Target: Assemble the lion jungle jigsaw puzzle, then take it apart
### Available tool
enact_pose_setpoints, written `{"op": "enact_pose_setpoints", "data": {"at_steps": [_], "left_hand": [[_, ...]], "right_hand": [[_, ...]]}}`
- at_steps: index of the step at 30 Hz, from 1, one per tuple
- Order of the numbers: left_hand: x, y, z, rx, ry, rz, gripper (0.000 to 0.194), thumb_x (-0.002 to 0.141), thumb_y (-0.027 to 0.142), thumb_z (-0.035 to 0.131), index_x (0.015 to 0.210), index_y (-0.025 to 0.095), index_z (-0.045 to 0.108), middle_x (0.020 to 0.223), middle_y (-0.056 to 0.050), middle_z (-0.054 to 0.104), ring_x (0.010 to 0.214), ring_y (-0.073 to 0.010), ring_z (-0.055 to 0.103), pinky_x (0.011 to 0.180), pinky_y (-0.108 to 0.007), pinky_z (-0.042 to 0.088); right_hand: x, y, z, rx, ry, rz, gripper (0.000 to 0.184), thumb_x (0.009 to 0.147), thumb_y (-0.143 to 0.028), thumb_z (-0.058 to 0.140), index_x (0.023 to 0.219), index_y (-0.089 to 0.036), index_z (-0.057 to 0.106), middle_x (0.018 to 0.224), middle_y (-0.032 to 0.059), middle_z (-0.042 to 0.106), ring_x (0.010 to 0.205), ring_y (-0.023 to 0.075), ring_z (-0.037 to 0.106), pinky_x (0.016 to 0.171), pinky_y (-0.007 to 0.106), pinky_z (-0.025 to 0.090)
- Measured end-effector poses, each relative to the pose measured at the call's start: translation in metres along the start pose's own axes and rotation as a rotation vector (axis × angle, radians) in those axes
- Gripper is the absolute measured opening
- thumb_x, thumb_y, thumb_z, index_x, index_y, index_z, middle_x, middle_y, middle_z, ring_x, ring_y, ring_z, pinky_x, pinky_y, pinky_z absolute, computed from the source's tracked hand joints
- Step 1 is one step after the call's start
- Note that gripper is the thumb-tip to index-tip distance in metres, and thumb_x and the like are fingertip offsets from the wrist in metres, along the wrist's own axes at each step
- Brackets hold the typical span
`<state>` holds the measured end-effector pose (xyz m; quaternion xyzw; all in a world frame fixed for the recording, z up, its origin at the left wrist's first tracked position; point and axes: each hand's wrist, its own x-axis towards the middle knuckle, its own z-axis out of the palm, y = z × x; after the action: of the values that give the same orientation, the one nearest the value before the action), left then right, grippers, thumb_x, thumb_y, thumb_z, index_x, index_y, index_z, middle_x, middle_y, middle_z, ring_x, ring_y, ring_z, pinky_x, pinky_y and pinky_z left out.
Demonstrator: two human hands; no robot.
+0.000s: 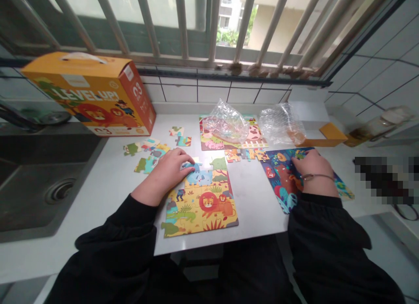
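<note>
From my remote station, I read the two hands as apart, one on each of two puzzles. My left hand (pixel 165 175) lies palm down on the lion jigsaw puzzle (pixel 199 203), near the counter's front edge, with its fingertips (pixel 191 163) on a blue animal piece (pixel 198 176). I cannot tell whether they are pinching it. My right hand (pixel 314 171) rests on the dark blue jungle jigsaw puzzle (pixel 281 186) and does not appear clamped on anything.

Handling: I judge the pieces to be light, stiff printed card, thin enough to lie nearly flush. Take each by opposite edges, away from the interlocking tabs, which may bend under force.

Surroundings: the white counter (pixel 255 203) carries a cluster of loose pieces (pixel 147 157) left of the lion puzzle and a joined row of pieces (pixel 244 154) between the puzzles. A steel sink (pixel 32 195) lies beyond the counter's left side, so a piece pushed that way could drop in. Farther back, a clear plastic bag (pixel 225 122) covers part of a farmyard puzzle (pixel 234 140), obstructing access. A second bag (pixel 281 125) lies beside it. The orange "LEVEL UP!" box (pixel 88 94) stands far left, below a barred window (pixel 262 29).
</note>
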<state>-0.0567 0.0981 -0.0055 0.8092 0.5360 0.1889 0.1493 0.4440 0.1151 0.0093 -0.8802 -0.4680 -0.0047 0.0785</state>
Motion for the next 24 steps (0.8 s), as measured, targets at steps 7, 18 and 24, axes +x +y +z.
{"op": "enact_pose_setpoints", "data": {"at_steps": [7, 18, 24], "left_hand": [[-0.002, 0.007, -0.003, 0.055, 0.004, -0.043, 0.024, 0.097, 0.042, 0.088, 0.111, 0.023, 0.081, 0.122, -0.012, 0.072, 0.118, -0.0349, 0.068, 0.109, -0.052, 0.056], [-0.001, 0.009, -0.002, 0.044, -0.004, -0.052, 0.026, 0.098, 0.043, 0.085, 0.111, 0.022, 0.078, 0.121, -0.013, 0.071, 0.120, -0.0364, 0.067, 0.110, -0.053, 0.054], [-0.001, 0.011, -0.003, 0.045, -0.015, -0.048, 0.025, 0.098, 0.044, 0.083, 0.109, 0.023, 0.076, 0.120, -0.013, 0.071, 0.120, -0.0362, 0.066, 0.110, -0.053, 0.054]], "right_hand": [[0.014, 0.017, 0.002, 0.001, -0.022, -0.020, 0.052, 0.096, -0.036, 0.083, 0.142, -0.014, 0.073, 0.127, 0.0343, 0.078, 0.110, 0.0433, 0.077, 0.085, 0.049, 0.046], [0.015, 0.045, 0.012, 0.394, -0.011, -0.215, 0.046, 0.069, -0.046, 0.088, 0.095, -0.034, 0.052, 0.102, 0.0164, 0.082, 0.087, 0.0363, 0.077, 0.077, 0.049, 0.054], [-0.054, -0.044, -0.005, 0.645, -0.165, -0.793, 0.041, 0.082, -0.041, 0.083, 0.106, -0.030, 0.052, 0.125, 0.0123, 0.082, 0.109, 0.0321, 0.081, 0.098, 0.049, 0.063]]}}
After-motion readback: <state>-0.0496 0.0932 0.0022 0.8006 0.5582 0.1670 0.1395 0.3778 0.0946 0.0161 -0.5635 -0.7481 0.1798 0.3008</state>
